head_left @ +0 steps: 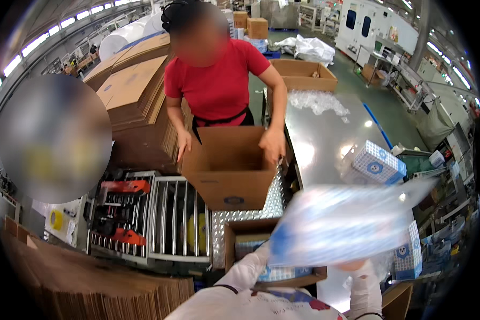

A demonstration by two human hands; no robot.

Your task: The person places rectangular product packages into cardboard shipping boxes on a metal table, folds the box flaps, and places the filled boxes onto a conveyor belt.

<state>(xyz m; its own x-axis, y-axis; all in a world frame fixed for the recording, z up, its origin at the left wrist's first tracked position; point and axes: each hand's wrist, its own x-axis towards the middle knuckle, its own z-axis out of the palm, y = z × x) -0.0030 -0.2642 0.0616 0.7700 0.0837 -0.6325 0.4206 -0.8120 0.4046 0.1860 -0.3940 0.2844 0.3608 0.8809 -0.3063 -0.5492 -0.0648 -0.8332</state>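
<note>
A large blue-and-white pack in clear plastic wrap (341, 224), smeared by motion, is held up in front of me above the metal table. My right hand (353, 265) grips its near lower edge, the fingers mostly hidden beneath it. At the pack's left end is my left hand (262, 255), closed against it, with its fingertips out of sight behind the pack. Below my left arm stands an open cardboard box (317, 276) with similar blue-and-white packs inside. The held pack covers part of this box.
Across from me a person in a red shirt (213, 88) holds an open carton (229, 189) by its sides. More packs (378, 162) lie on the metal table (325, 144) at right. A roller conveyor (178, 218) and stacked flat cardboard (128, 101) are at left.
</note>
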